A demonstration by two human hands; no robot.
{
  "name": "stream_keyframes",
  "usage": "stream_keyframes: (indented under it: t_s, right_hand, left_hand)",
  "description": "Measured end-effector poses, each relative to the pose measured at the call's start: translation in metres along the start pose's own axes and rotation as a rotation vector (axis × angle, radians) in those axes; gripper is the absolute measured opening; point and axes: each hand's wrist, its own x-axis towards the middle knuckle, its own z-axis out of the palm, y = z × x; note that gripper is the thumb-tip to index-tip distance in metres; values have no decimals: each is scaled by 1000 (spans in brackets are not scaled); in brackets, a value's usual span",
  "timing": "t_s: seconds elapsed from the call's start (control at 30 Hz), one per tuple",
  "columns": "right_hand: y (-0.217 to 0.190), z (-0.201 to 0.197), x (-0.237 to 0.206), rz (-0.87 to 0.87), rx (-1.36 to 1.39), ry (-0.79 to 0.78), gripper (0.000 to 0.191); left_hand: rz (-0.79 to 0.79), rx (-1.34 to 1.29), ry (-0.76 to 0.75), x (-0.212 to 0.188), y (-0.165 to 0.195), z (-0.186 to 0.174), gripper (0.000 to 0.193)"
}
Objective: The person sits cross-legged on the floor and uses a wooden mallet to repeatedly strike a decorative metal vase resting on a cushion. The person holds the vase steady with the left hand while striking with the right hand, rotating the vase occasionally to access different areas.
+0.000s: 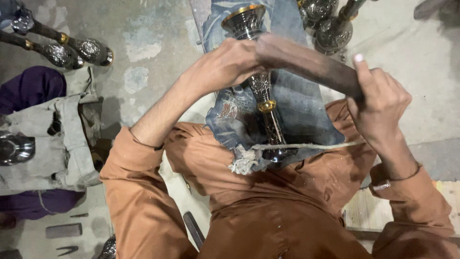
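Note:
An engraved silver metal stem point(271, 125) with gold bands lies lengthwise on a worn denim cloth point(302, 110) spread over my lap, its flared cup end pointing away from me. My left hand point(225, 62) and my right hand point(378, 100) each grip one end of a dark strip of cloth point(311, 62) that is stretched across the stem's upper part and blurred by motion. A thin cord point(306, 145) runs across the stem's near end. I wear brown sleeves and trousers.
Similar engraved metal stems lie on the concrete floor at the upper left point(72, 48) and top right point(330, 29). A pile of grey cloth point(62, 139) over purple fabric point(28, 86) sits at the left beside a shiny metal piece point(14, 148). Small tools point(62, 230) lie at the bottom left.

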Motion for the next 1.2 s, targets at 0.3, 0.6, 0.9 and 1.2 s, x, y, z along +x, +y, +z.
stream_keyframes:
  t_s: [0.3,0.6,0.9,1.2]
  right_hand:
    - [-19,-5,5,96,126,11,81]
    - [-5,2,-25,207,140,-11,64]
    - [8,-5,-32,86,-27,-11,78]
    - [3,-15,-5,162,71,-36,66]
  left_hand:
    - [66,-228,8,9,9,-17,30]
    - [108,-227,-9,11,2,-12,25]
    - [-14,-150,31,10,8,-12,36]
    - [-24,-172,34,11,7,-10,33]
